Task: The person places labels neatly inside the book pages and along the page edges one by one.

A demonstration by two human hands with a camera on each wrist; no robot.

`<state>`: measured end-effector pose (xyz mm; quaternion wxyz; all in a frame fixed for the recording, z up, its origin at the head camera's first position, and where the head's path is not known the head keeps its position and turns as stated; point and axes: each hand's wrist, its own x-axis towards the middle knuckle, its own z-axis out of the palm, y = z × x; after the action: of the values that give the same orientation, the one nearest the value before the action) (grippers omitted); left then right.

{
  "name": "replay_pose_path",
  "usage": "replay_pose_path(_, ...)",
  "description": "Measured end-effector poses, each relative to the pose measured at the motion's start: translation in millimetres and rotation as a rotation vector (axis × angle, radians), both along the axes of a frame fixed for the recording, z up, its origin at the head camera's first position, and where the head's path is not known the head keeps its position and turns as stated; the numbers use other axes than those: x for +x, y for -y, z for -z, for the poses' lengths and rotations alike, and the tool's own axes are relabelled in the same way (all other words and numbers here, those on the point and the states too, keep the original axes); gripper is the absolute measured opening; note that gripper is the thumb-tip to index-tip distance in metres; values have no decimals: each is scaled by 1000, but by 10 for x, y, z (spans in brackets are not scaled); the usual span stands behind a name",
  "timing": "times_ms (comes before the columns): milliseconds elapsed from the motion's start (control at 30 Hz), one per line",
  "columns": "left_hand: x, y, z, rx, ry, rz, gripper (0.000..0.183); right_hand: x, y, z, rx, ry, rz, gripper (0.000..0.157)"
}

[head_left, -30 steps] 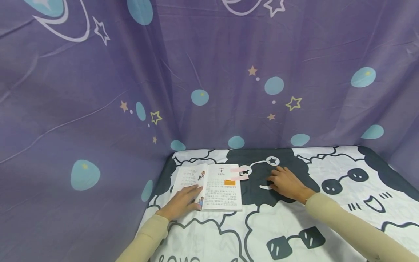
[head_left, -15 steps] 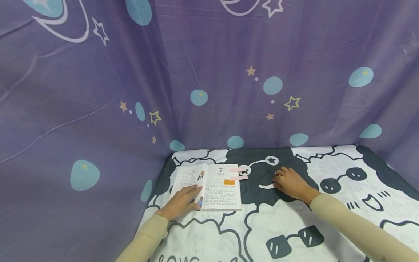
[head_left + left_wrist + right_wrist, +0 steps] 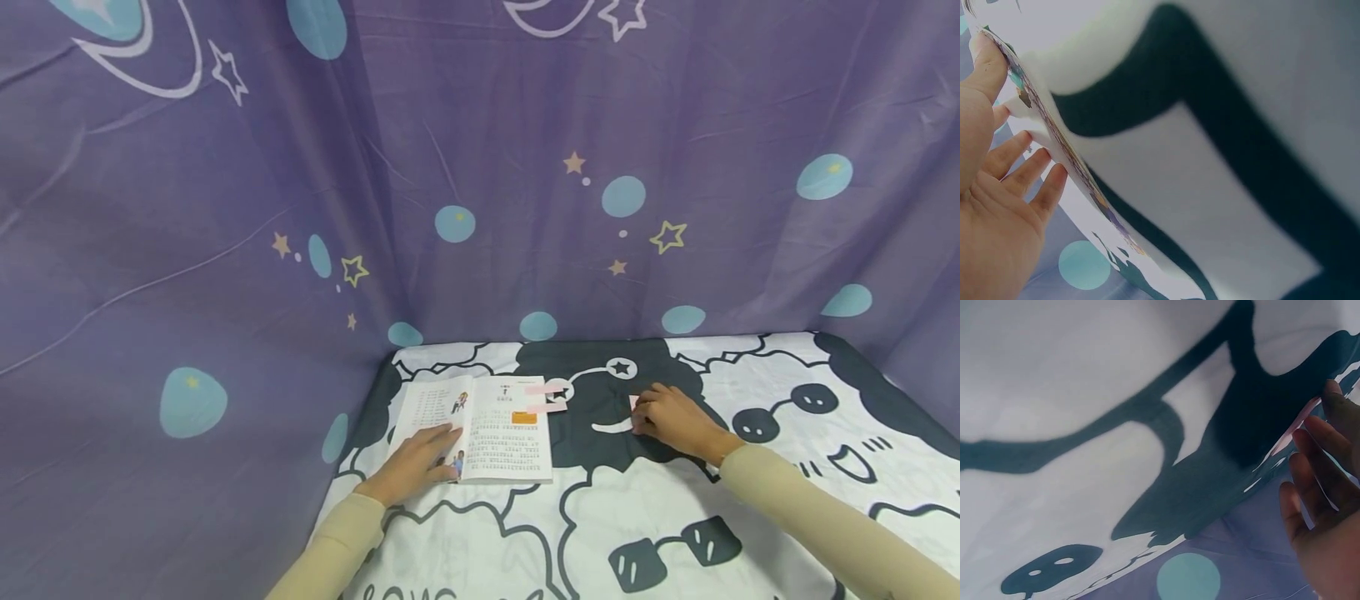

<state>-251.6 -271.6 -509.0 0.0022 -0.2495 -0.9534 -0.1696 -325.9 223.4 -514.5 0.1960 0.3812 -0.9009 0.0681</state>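
Note:
An open book [image 3: 508,446] lies on the patterned cloth, text on both pages and small colour pictures on the left one. Two pink sticky notes [image 3: 551,407] stick out past its right edge. My left hand [image 3: 411,463] rests on the left page with fingers stretched out; in the left wrist view, the left hand [image 3: 1013,181] is at the book's edge [image 3: 1075,156]. Right of the book, my right hand [image 3: 675,421] pinches a pink sticky note [image 3: 634,402], mostly hidden by the fingers. The right wrist view shows its pink edge [image 3: 1297,428] between thumb and fingers of the right hand [image 3: 1329,487].
A white cloth [image 3: 645,508] with black cartoon sheep shapes covers the surface. A purple curtain [image 3: 480,283] with stars and blue dots hangs directly behind it and along the left side.
My right hand has shifted a little to the right, and a pink corner now shows at its fingertips. The left hand and the book stay in place.

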Motion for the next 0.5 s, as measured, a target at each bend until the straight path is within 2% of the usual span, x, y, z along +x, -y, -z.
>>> replay_pose_path(133,2,5,-10,7,4,-9,74,-11,-36,0,-14,-6,-15,16)
replay_pose_path(367,3,0,-8,12,17,-12,74,-42,-76,-15,-30,-23,-93,15)
replay_pose_path(500,2,-9,-9,12,22,-12,74,-58,-92,-14,-29,-12,-97,16)
